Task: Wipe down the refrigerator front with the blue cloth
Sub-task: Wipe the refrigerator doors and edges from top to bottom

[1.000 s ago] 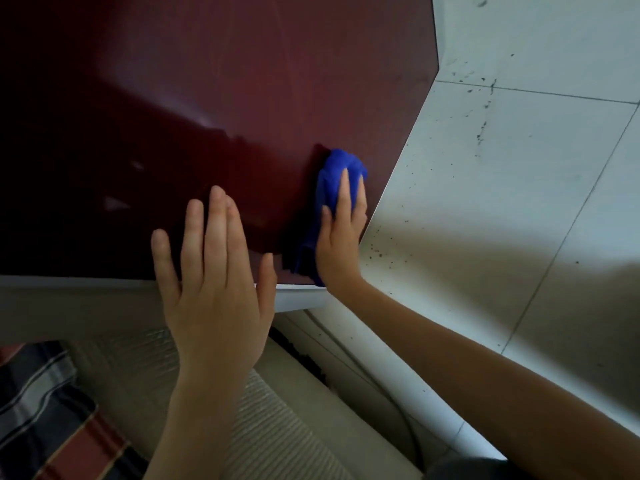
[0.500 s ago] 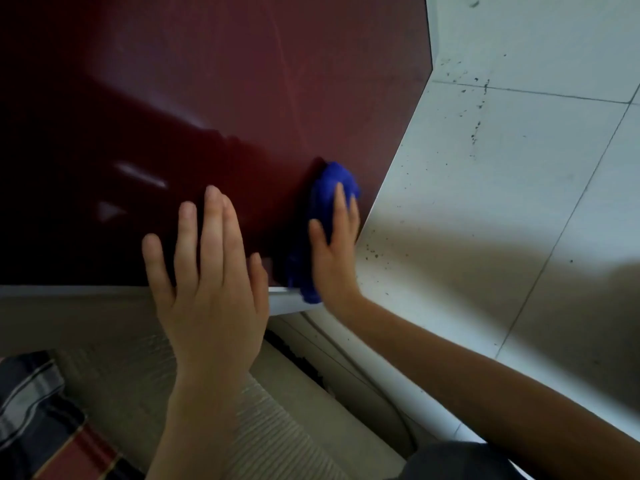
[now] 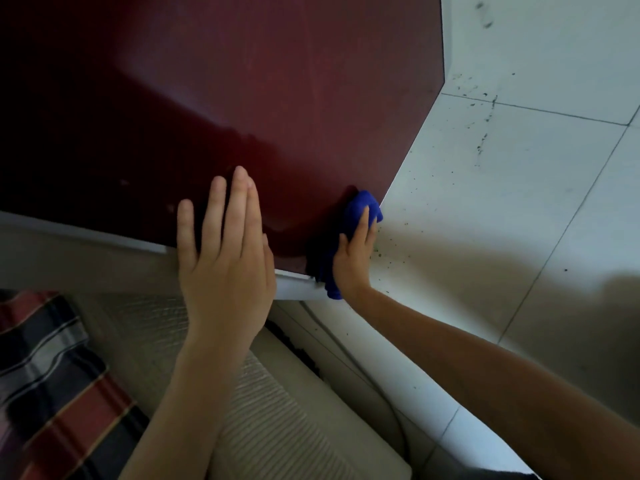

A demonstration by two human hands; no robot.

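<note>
The blue cloth [image 3: 363, 206] is pressed by the flat-fingered right hand [image 3: 353, 258] at the glossy red refrigerator front [image 3: 277, 98]'s lower right corner; the left hand [image 3: 225, 265] is laid flat beside it. Speckled white tiles [image 3: 519, 202] are seen right.

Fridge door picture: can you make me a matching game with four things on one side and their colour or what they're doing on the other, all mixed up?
Things
1. cloth
2. left hand
3. refrigerator front
4. tiles

Descriptions
A. dark red and shiny
B. white with dark specks
C. blue, pressed to the door by the right hand
D. flat on the door, fingers straight, holding nothing

Right pairs: 1-C, 2-D, 3-A, 4-B
</note>
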